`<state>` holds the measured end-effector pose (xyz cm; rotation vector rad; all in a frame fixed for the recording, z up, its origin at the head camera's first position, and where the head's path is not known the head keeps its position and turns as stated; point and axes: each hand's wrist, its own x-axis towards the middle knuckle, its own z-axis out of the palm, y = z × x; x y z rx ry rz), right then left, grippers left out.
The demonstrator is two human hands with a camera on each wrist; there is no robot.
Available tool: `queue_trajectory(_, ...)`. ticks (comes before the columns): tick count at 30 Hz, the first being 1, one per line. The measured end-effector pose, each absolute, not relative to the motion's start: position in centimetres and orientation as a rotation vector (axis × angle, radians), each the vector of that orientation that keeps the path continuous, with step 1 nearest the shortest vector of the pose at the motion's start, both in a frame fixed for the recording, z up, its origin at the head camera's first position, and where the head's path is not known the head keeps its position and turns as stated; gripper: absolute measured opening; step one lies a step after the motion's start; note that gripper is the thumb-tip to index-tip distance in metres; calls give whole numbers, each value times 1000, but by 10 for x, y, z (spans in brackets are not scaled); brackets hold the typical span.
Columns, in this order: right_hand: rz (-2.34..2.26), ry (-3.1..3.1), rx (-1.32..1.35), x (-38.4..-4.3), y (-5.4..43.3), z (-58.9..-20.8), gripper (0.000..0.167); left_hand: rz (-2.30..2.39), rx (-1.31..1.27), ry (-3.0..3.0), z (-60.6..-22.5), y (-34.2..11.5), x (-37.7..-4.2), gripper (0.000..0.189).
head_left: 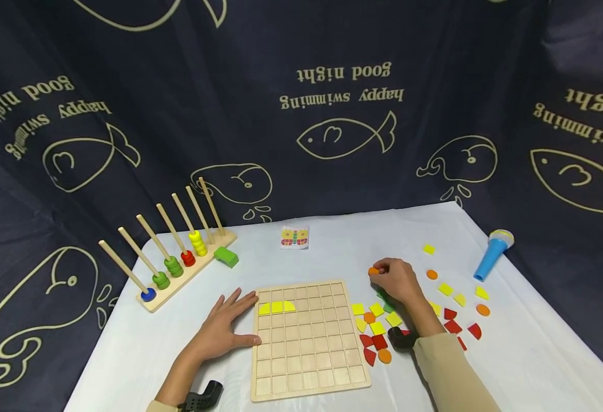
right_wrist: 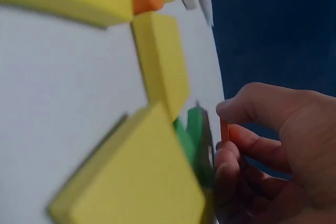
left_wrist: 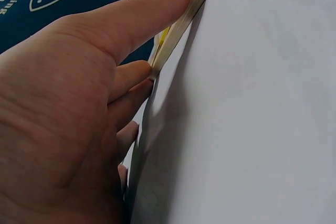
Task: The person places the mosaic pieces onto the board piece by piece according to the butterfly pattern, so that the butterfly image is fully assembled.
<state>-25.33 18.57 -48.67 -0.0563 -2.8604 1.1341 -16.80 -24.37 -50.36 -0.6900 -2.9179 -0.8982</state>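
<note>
A wooden grid board (head_left: 309, 355) lies on the white table, with three yellow pieces (head_left: 277, 307) set in a row near its upper left. My left hand (head_left: 224, 326) rests with spread fingers against the board's left edge; in the left wrist view its thumb (left_wrist: 152, 17) touches the wooden side. My right hand (head_left: 396, 279) pinches an orange disc (head_left: 373, 271) between thumb and fingers, beyond the board's upper right corner. The disc's thin edge (right_wrist: 224, 130) shows in the right wrist view. Green pieces (head_left: 388, 304) lie under the right forearm, partly hidden.
Loose yellow, red and orange pieces (head_left: 377, 328) lie right of the board, more beyond the forearm. A picture card (head_left: 294, 237) lies behind the board. At left stand a peg rack (head_left: 178, 280) and a green block (head_left: 226, 257); a blue toy microphone (head_left: 491, 257) is far right.
</note>
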Motion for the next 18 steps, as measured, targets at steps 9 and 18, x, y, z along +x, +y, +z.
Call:
queue_trajectory(9,1235,-2814,250,-248,163,-480,23,-876,-705,-2928,-505,-244,-168,93)
queue_trajectory(18,1259,-2809,678,-235,121,-473,20,-850,-763,-2874,-505,-242,-168,89)
